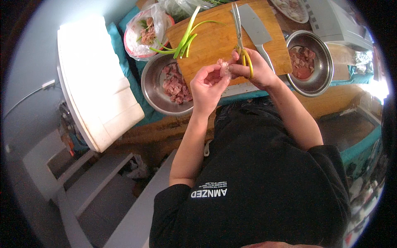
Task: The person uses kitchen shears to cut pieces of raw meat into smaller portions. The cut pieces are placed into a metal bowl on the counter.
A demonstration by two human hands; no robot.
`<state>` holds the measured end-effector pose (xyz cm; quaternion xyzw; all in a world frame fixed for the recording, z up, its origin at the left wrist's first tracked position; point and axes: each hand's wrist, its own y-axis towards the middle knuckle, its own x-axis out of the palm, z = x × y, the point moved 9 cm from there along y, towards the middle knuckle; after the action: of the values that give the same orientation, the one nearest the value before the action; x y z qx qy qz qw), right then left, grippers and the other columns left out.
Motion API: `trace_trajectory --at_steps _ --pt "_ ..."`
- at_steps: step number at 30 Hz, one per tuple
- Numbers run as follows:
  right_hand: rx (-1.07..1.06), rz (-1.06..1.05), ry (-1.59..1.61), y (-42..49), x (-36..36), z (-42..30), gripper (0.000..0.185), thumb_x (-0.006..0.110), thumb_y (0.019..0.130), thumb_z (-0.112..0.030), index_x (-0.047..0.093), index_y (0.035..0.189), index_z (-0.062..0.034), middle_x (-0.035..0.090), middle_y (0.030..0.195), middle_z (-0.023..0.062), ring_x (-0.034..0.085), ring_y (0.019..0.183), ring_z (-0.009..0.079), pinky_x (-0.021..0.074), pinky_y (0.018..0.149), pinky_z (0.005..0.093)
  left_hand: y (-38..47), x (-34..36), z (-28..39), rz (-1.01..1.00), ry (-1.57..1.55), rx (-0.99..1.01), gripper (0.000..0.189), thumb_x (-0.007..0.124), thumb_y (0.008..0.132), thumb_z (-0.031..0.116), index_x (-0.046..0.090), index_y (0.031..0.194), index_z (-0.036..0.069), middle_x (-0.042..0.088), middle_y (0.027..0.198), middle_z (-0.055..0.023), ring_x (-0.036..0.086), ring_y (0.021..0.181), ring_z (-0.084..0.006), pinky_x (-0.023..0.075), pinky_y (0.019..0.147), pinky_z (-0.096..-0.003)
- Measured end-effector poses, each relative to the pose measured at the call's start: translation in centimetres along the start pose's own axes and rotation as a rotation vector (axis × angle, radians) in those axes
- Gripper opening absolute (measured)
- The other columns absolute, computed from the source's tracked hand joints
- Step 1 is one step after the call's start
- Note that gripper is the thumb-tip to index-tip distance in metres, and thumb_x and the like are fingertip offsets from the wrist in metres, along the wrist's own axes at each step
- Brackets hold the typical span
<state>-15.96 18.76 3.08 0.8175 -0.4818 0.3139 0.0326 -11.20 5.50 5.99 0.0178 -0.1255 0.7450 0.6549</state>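
A small piece of pale raw meat [224, 68] is pinched in the fingers of my left hand [207, 90], above the near edge of the wooden cutting board [214, 40]. My right hand [259, 69] holds scissors [238, 26] with yellow handles, the blades pointing away from me. Its thumb and fingertips also touch the meat. Right of the scissors, a cleaver [256, 26] lies on the board with its handle toward me. Green scallion stalks [186, 40] rest across the board's left side.
Left of the board, partly under it, is a steel bowl [152, 90] of raw meat chunks [176, 85]. Another steel bowl [324, 71] at right holds meat pieces [302, 60] in reddish liquid. A plastic-lined basin [131, 40] holds scraps. A white foam box [96, 83] stands far left.
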Motion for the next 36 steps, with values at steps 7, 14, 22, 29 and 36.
trace_trajectory --at_steps 7,14,22,29,36 --pt "-0.036 -0.049 -0.286 0.7 0.3 -0.8 0.026 0.08 0.078 -0.007 0.059 0.092 -0.0019 0.068 0.089 0.0048 0.063 0.081 0.0107 0.0522 0.075 0.0268 0.4 -0.5 0.1 0.002 0.297 0.101 0.019 0.074 0.081 -0.006 0.066 0.098 -0.006 0.069 0.088 -0.0036 0.064 0.077 -0.0071 0.0532 0.07 -0.0218" --pt "-0.001 -0.076 -0.441 2.1 0.1 -0.3 0.035 0.085 0.074 -0.013 0.06 0.094 0.0007 0.068 0.085 0.0041 0.062 0.08 0.0096 0.0513 0.075 0.0266 0.9 -1.9 -2.7 0.056 0.237 -0.054 0.01 0.073 0.083 -0.001 0.067 0.091 -0.004 0.067 0.078 -0.0018 0.061 0.067 -0.0066 0.0498 0.06 -0.0217" --pt "0.024 -0.069 -0.376 2.9 -0.9 0.1 0.027 0.08 0.08 -0.011 0.059 0.094 0.0005 0.07 0.087 0.0067 0.063 0.082 0.0103 0.0528 0.074 0.0281 0.7 -2.5 -6.5 0.138 -0.305 -0.273 0.016 0.07 0.092 0.012 0.068 0.091 -0.003 0.066 0.072 -0.0056 0.061 0.058 -0.0131 0.0489 0.053 -0.0266" --pt "-0.029 -0.129 -0.562 3.5 -1.4 1.0 0.032 0.081 0.081 -0.018 0.059 0.093 0.0019 0.071 0.085 0.0062 0.063 0.079 0.0099 0.0526 0.071 0.0291 1.1 -2.7 -8.2 0.08 -0.161 -0.478 0.02 0.076 0.089 0.017 0.069 0.088 -0.002 0.065 0.072 -0.0054 0.061 0.057 -0.0137 0.0509 0.056 -0.0277" --pt "0.093 -0.105 -0.468 3.4 -2.2 2.5 0.037 0.084 0.078 -0.021 0.06 0.095 0.0025 0.069 0.086 0.0048 0.062 0.081 0.01 0.052 0.073 0.0284 1.5 -2.0 -6.5 0.046 0.064 -0.247 0.014 0.074 0.088 0.009 0.07 0.086 -0.004 0.067 0.074 -0.0031 0.061 0.061 -0.009 0.0495 0.058 -0.0236"
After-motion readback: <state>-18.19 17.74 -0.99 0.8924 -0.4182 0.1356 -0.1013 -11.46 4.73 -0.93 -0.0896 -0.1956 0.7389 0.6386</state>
